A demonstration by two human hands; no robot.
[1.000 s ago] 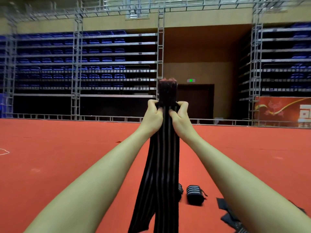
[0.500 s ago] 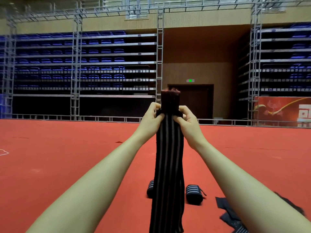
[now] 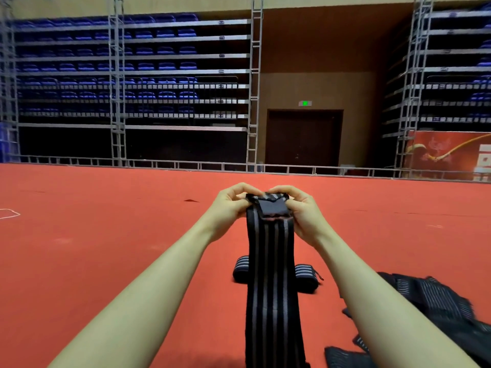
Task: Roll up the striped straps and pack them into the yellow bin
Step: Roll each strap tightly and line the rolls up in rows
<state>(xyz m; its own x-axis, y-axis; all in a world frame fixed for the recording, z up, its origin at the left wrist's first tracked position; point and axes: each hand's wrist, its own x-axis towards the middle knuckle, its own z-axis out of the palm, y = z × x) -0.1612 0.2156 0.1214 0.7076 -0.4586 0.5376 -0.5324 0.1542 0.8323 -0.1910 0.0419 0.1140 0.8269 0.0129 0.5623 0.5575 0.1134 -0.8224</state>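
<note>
Gripping the top end of a striped strap [image 3: 271,261], both hands sit close together out in front of the person. Left hand [image 3: 231,205] has its fingers curled over the strap's upper left corner, thumb tucked under toward the strap edge. Right hand [image 3: 300,208] mirrors it on the upper right corner, fingers curled and pinching the fabric. Between the two sets of fingertips the strap's end is folded over, showing a dark patch [image 3: 273,207] facing the camera. Below the fingers the strap hangs straight down, black with grey lengthwise stripes, running out of the bottom of view.

Behind the hanging strap, below the hands, two rolled straps lie on the red floor [image 3: 106,248]: one roll [image 3: 240,269] just left of the strap, another roll [image 3: 305,278] just right of it, both partly hidden by it. Lower right of the right forearm, a loose pile of unrolled straps [image 3: 435,304] lies on the floor. Yellow bin not visible in this view.

Far beyond the fingers: blue seating tiers [image 3: 127,67], metal truss [image 3: 253,83], a dark doorway [image 3: 304,139].
</note>
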